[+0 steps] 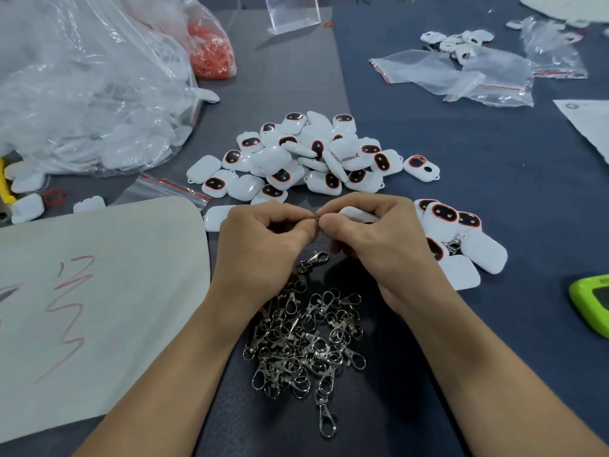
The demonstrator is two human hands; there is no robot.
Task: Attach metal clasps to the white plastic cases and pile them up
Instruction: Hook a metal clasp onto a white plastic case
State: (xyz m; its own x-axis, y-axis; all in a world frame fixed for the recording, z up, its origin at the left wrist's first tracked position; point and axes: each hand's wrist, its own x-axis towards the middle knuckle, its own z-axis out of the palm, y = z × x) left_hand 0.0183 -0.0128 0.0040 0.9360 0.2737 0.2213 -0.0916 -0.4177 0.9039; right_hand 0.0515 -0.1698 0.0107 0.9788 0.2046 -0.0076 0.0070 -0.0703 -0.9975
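Mid-frame, the left hand (263, 232) pinches a stiff little clasp (317, 220) while the right hand (372, 240) grips the light, slippery case (357, 214) by its edges.

Head camera — tilted down, close over table (461, 179).

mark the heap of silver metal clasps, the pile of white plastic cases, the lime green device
silver metal clasps (306, 341): head view, heap's middle
white plastic cases (272, 159): head view, pile's middle
lime green device (581, 301): head view, rim

Only red handwritten strokes cross the white sheet (131, 258), too scrawled to read
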